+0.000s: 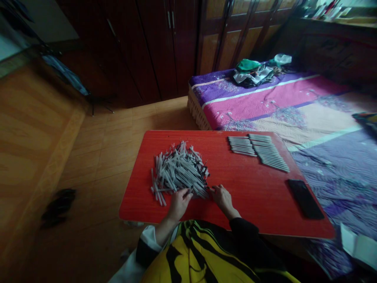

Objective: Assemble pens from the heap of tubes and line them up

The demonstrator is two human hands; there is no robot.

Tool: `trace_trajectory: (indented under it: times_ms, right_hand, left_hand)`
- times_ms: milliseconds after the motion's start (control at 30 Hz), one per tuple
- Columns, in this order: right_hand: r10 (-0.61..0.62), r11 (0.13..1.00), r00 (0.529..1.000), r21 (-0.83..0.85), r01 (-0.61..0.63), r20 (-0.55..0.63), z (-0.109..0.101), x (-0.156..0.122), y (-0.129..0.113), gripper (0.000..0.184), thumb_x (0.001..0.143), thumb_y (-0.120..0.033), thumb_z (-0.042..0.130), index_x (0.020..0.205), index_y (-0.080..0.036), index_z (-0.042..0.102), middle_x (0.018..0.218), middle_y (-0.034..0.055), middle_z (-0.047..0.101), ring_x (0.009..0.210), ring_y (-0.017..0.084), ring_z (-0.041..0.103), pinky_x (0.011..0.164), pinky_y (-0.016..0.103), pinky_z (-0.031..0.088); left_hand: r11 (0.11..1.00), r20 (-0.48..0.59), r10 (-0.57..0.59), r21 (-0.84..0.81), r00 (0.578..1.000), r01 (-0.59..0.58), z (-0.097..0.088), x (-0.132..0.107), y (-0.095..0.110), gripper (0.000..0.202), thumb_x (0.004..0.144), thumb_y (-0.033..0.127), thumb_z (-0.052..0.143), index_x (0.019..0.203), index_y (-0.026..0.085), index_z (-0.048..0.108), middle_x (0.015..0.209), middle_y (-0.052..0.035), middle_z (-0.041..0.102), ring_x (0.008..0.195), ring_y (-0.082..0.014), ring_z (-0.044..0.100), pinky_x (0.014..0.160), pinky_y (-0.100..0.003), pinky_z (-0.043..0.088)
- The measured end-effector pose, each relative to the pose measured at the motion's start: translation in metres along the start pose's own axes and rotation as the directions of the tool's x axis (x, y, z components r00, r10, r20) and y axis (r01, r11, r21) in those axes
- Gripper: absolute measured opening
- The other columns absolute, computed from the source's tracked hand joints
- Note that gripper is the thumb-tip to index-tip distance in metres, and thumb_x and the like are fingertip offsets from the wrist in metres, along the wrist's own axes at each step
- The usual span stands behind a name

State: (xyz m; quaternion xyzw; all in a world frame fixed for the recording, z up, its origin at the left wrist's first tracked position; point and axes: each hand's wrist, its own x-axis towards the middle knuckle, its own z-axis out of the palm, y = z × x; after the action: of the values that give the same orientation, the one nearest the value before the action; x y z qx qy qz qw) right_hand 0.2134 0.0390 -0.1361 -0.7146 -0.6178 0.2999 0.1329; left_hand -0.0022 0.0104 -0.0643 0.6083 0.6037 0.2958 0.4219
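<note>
While a loose heap of slim, pale tubes (179,169) lay on the left part of the red tabletop (219,161), the left hand (178,205) was at the heap's near edge and the right hand (223,199) was by its near right corner. Both had their fingers bent inward, but I could not tell whether either grip was pinching a tube. Toward the far right, two columns of aligned sticks (269,153) lay side by side, with a dark phone (305,199) nearer, by the right edge.
</note>
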Motion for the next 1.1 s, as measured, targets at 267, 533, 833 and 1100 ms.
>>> trace_trajectory:
  times_ms: [267,533,833,1100]
  right_hand:
    - [0.009,0.996,1.000,0.085,-0.009,0.004,-0.002,-0.007,0.002,0.020,0.076,-0.029,0.052,0.073,-0.013,0.063,0.075,0.0110,0.063,0.073,0.021,0.060,0.061,0.027,0.041]
    - [0.010,0.618,0.992,0.779,-0.106,0.127,-0.038,-0.041,-0.064,0.041,0.061,-0.048,0.067,0.080,-0.012,0.061,0.055,0.0023,0.061,0.046,0.015,0.056,0.039,0.024,0.044]
    - [-0.019,0.614,0.996,0.787,-0.057,0.086,-0.050,-0.052,-0.085,0.039,0.061,-0.050,0.068,0.074,-0.014,0.062,0.057,0.0030,0.061,0.048,0.013,0.054,0.040,0.022,0.043]
    - [-0.064,0.563,0.996,0.826,-0.018,0.065,-0.044,-0.055,-0.078,0.039,0.063,-0.047,0.068,0.081,-0.013,0.065,0.058,0.0030,0.062,0.048,0.012,0.054,0.041,0.022,0.044]
  left_hand:
    - [0.712,-0.136,-0.298,-0.691,0.945,0.125,-0.013,0.014,0.015,0.027,0.077,0.040,0.056,0.089,0.016,0.051,0.079,-0.0049,0.067,0.072,-0.0183,0.065,0.062,-0.028,0.051]
    - [0.533,-0.213,-0.403,-0.845,0.890,0.038,-0.019,0.017,0.044,0.031,0.073,0.040,0.062,0.091,0.018,0.048,0.083,-0.0039,0.066,0.074,-0.0172,0.066,0.060,-0.027,0.052]
    - [0.547,-0.229,-0.383,-0.837,0.895,0.020,-0.012,0.014,0.054,0.032,0.072,0.040,0.063,0.092,0.019,0.049,0.081,-0.0022,0.065,0.072,-0.0159,0.066,0.061,-0.027,0.052]
    - [0.596,-0.231,-0.369,-0.802,0.900,0.039,-0.005,0.008,0.062,0.032,0.072,0.042,0.062,0.089,0.018,0.050,0.080,-0.0025,0.066,0.073,-0.0172,0.065,0.064,-0.029,0.052]
